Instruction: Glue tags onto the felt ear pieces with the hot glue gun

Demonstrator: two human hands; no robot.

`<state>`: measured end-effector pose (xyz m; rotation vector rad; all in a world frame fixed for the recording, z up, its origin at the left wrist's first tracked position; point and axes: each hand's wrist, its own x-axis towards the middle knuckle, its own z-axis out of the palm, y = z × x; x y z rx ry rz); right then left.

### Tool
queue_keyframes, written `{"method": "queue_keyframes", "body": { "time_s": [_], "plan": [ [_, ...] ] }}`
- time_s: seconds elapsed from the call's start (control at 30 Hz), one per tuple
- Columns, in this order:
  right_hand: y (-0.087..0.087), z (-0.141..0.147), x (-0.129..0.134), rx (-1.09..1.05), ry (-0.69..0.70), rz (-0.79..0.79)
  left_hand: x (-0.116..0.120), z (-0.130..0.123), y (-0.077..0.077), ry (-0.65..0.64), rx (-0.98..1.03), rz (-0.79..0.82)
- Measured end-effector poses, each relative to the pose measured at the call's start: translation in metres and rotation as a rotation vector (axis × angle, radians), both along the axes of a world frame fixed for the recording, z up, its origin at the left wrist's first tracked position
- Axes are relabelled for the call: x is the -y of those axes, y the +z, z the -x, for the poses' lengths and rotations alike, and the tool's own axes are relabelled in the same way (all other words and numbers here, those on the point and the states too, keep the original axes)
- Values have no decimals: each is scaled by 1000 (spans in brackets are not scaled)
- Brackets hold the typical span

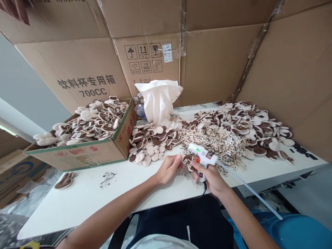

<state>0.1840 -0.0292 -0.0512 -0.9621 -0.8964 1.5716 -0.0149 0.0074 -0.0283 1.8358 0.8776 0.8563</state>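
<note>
My left hand [168, 170] pinches the edge of a small brown-and-cream fabric slipper [187, 159] with a little white label on it. A white hot glue gun [204, 156] is in my right hand [213, 179]; its orange nozzle end points left, right beside the slipper. From the gun's rear a long glue stick [250, 190] slants down to the right. My right thumb and finger also reach toward the slipper and a thin cord on it; whether they grip it I cannot tell. Behind the gun lies a heap of cream cord bows [215, 138].
A cardboard box [77, 157] full of small slippers stands at the left. Loose brown and cream pieces [153, 152] lie mid-table, with a larger pile [259, 128] at right. A white tissue bundle [160, 100] stands behind. Tall cardboard panels [207, 65] wall the back.
</note>
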Motion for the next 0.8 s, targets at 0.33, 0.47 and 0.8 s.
{"method": "queue_keyframes", "body": {
  "time_s": [0.33, 0.47, 0.8],
  "plan": [
    [0, 1, 0, 18, 48, -44, 3, -5, 9, -63, -60, -48],
    [2, 1, 2, 25, 65, -70, 5, -6, 9, -62, -34, -58],
    [-2, -1, 1, 49, 83, -74, 2, -2, 4, -63, -1, 25]
  ]
}}
